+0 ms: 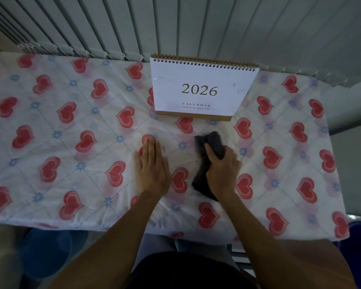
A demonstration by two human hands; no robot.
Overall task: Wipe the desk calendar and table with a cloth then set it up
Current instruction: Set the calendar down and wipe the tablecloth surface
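Observation:
A white desk calendar (pixel 202 88) marked 2026 stands upright on its brown base at the back middle of the table (pixel 61 126), which wears a white cover with red hearts. My right hand (pixel 222 172) presses a dark cloth (pixel 208 142) onto the cover just in front of the calendar; the cloth sticks out ahead of and behind my fingers. My left hand (pixel 152 170) lies flat on the cover beside it, fingers together, holding nothing.
Grey vertical blinds (pixel 175 26) hang right behind the table's far edge. A blue object (pixel 48 253) sits below the near edge at left. Table edges fall away at right and front.

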